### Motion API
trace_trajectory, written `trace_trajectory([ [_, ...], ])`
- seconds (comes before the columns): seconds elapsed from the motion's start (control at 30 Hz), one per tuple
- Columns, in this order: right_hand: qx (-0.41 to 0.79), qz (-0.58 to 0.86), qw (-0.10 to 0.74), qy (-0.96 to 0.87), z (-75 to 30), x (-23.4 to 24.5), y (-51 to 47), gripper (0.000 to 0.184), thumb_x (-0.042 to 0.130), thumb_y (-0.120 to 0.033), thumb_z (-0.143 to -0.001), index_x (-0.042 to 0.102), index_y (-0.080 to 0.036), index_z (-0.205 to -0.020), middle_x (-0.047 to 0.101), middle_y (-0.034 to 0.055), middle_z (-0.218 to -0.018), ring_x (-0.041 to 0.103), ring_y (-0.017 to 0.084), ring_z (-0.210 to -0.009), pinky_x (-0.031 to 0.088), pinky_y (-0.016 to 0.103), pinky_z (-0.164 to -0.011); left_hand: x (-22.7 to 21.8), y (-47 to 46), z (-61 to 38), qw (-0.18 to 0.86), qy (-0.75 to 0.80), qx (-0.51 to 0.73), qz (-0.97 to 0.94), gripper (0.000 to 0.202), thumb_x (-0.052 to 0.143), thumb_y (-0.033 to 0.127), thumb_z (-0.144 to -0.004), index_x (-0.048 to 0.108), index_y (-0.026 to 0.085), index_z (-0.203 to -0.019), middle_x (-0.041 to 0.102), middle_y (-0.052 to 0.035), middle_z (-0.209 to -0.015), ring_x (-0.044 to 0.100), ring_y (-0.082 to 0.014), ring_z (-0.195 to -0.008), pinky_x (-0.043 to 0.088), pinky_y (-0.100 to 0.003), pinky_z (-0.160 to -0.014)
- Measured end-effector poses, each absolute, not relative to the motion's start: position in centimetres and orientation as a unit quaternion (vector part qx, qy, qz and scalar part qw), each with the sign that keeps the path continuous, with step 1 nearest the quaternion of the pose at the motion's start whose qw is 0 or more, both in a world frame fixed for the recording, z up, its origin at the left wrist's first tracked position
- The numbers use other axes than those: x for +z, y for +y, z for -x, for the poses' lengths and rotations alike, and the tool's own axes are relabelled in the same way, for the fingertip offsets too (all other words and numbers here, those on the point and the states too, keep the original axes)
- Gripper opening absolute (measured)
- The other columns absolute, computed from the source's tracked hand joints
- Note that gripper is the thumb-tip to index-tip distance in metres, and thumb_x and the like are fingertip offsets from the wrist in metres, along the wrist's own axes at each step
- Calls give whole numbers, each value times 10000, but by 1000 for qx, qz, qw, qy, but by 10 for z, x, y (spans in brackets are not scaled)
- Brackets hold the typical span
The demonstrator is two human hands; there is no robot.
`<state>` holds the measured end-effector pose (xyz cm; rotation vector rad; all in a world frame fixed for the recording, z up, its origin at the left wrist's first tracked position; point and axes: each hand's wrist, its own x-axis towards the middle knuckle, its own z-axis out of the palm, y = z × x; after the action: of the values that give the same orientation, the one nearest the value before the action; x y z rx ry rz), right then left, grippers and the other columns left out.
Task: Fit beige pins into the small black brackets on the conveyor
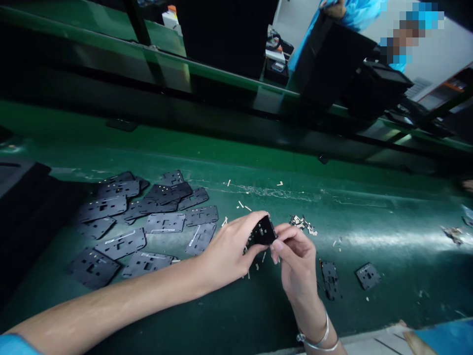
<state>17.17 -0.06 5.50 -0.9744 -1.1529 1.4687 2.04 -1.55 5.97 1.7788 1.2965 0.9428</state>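
Note:
My left hand and my right hand meet above the green work surface. Both pinch one small black plate with cut-outs, held on edge between thumbs and fingertips. The left hand grips its left side; the right hand's fingers curl at its right edge. A silver bangle circles my right wrist. A spread of similar flat black plates lies to the left of my hands.
Two more black plates lie to the right of my hands. Small pale scraps litter the surface. A black tray sits at far left. Across the bench a person in blue stands behind dark equipment.

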Motion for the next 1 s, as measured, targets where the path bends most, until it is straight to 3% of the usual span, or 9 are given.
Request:
trace_trajectory([
  [0.53,684,408,439,-416,-170,58,3,110,703,-248,-669,608,-196,-648,560,6,-775,477,102,-572,347,187,-396,50,-14,-17,141,507,334,-782,444,420,17,-822,386,171,-1237,553,-103,-1206,511,-245,-1111,518,-396,-871],
  [0.67,682,424,427,-415,-170,58,8,136,714,-253,-655,595,-190,-669,572,11,-775,489,105,-584,353,177,-394,46,-12,-16,129,496,330,-793,448,415,16,-821,398,172,-1240,552,-102,-1215,510,-241,-1117,521,-398,-871],
  [0.9,550,490,532,-417,-194,56,29,109,629,-282,-782,606,-181,-746,599,25,-779,504,103,-628,373,169,-440,46,33,4,111,611,233,-748,507,475,93,-821,397,158,-1317,576,-129,-1160,522,-298,-1071,532,-420,-763],
  [1.0,508,506,553,-424,-202,54,35,109,651,-271,-764,608,-176,-732,612,24,-771,508,103,-625,372,172,-443,56,81,20,138,654,263,-696,544,528,123,-799,416,180,-1329,572,-123,-1174,488,-315,-1138,456,-442,-892],
])
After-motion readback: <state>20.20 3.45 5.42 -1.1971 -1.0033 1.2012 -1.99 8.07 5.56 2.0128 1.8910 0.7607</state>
